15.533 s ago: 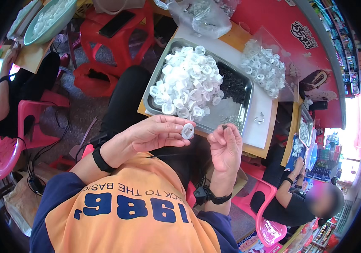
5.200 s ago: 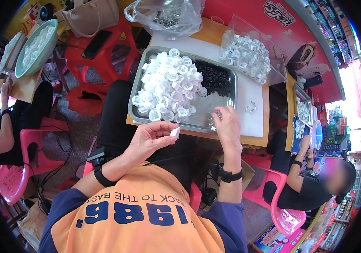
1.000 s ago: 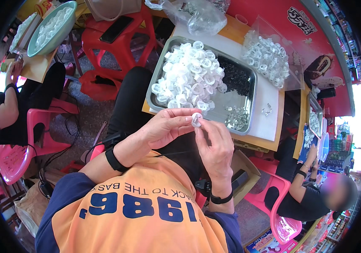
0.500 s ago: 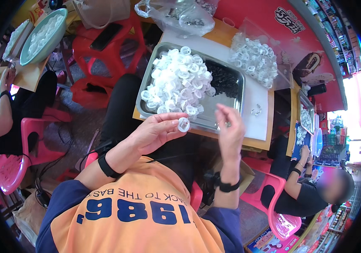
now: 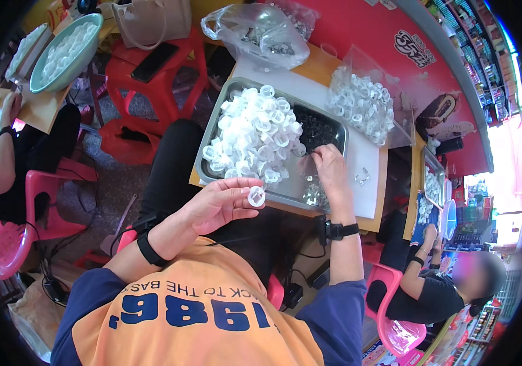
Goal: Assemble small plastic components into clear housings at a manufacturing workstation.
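Note:
My left hand (image 5: 221, 204) pinches a small round white plastic cap (image 5: 256, 196) between thumb and fingers, just off the near edge of a metal tray (image 5: 212, 131). A large heap of similar white plastic caps (image 5: 252, 131) fills the tray's left side. My right hand (image 5: 333, 177) reaches into the tray's right side, its fingertips drawn together at the edge of a pile of small black pieces (image 5: 316, 129). Whatever those fingertips hold is too small to make out. Below that hand, small shiny metal pieces (image 5: 314, 194) lie on the tray bottom.
A clear box of white plastic parts (image 5: 364, 110) stands behind the tray, near a plastic bag of metal pieces (image 5: 267, 36). Loose metal bits (image 5: 361, 177) lie on the white board. A red stool (image 5: 145, 82) carries a phone (image 5: 154, 62). People sit at both sides.
My right hand has moved from above the tray's near edge, farther in to the black pieces. The left hand keeps hold of the cap, shifted slightly left and nearer.

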A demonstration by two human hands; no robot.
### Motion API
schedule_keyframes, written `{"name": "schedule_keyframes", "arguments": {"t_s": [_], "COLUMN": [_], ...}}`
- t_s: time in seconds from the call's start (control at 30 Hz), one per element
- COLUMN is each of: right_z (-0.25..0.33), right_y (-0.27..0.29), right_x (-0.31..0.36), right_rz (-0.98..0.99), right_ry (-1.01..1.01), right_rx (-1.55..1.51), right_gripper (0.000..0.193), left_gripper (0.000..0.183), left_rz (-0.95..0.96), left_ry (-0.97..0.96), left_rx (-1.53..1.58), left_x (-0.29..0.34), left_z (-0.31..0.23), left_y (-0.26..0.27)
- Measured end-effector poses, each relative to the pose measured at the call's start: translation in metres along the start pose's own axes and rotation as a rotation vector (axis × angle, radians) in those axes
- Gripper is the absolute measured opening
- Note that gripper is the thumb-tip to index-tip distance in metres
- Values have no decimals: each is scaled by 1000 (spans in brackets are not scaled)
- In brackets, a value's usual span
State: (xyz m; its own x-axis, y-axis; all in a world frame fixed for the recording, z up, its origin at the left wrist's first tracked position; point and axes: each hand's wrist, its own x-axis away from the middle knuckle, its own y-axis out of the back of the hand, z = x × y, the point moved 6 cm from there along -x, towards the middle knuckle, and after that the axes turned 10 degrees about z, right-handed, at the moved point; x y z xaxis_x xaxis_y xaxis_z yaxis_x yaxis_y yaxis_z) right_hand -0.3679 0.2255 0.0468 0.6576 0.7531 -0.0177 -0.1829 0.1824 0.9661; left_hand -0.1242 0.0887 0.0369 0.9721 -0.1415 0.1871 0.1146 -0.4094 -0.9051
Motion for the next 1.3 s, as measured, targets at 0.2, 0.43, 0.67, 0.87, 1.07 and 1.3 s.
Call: {"name": "schedule_keyframes", "arguments": {"t_s": [0.2, 0.43, 0.67, 0.87, 1.07, 1.3], "right_z": [0, 46, 82, 99, 135, 149], "right_y": [17, 29, 26, 26, 54, 54], "right_x": [27, 76, 90, 93, 91, 88], "right_rz": [-44, 21, 124, 79, 29, 53], "right_ry": [-161, -155, -107, -183, 64, 109], "right_rx": [-363, -2028, -2247, -1922, -1070, -900], "right_gripper": [9, 10, 12, 13, 14, 15], "left_gripper": [32, 32, 25, 28, 28, 28], "left_rz": [2, 57, 86, 65, 89, 71], "left_ry": [13, 51, 66, 63, 78, 96], "left_rx": [11, 56, 61, 43, 44, 17], "left_x": [1, -2, 2, 3, 5, 6], "left_z": [-1, 0, -2, -2, 0, 2], "left_y": [1, -8, -19, -18, -18, -17]}}
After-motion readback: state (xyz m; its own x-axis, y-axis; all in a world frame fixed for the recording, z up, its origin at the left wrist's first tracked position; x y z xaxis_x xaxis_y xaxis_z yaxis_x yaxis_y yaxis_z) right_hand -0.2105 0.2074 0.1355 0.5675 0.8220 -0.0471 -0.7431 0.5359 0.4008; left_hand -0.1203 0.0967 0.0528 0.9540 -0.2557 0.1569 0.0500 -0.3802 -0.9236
